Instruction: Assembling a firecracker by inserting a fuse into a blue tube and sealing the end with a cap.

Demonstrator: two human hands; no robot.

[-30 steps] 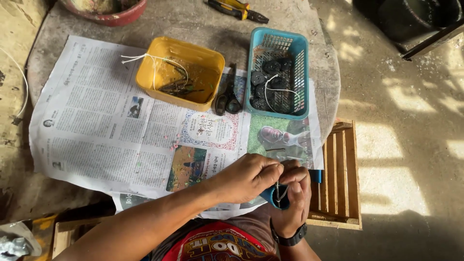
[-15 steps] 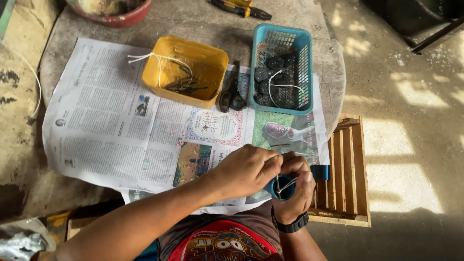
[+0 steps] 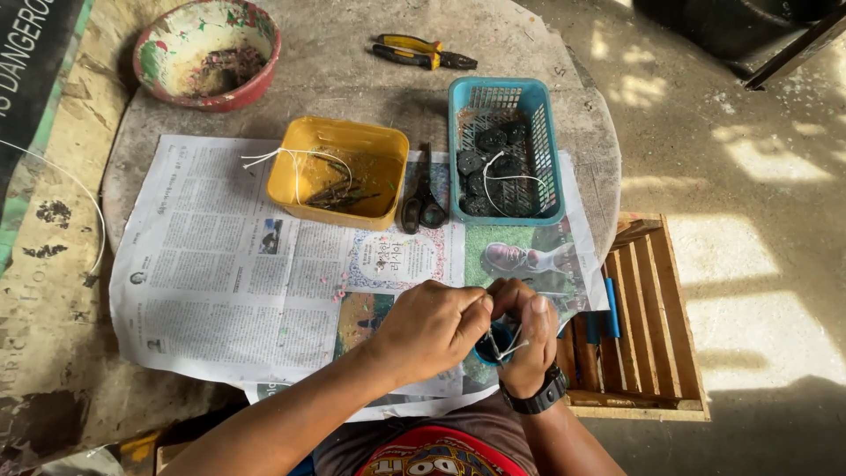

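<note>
We look down on a round stone table (image 3: 352, 88) covered in part by a sheet of newspaper (image 3: 211, 291). Both forearms enter from the near edge and meet at the near right of the paper. Our left hand (image 3: 432, 328) comes in from the near left, knuckles up, its fingers curled inward and pressed together toward the thumb. Our right hand (image 3: 527, 339), with a black wristwatch (image 3: 539, 398) at the wrist, rises almost straight from the near edge, its fingers bent over and meeting those of the left hand.

Between the two sets of fingertips we see a thin white wire (image 3: 507, 348), pinched there, with short ends poking out below the right thumb. Just under it, cupped by the right hand, lies a small blue round object (image 3: 487, 351), mostly covered by both hands; what it is, and which fingers bear on it, we cannot tell.

Far of the hands stand a yellow tub (image 3: 339, 172), holding dark twig-like pieces and a loop of white string, and to its right a blue basket (image 3: 504, 150) of dark round pieces, also with white string. Scissors (image 3: 423, 198) lie between them. Farther off are pliers (image 3: 423, 51) with yellow handles and, at the far left, a paint-stained bowl (image 3: 207, 53). A wooden slatted crate (image 3: 648, 317) stands to the right, partly hidden under the table.
</note>
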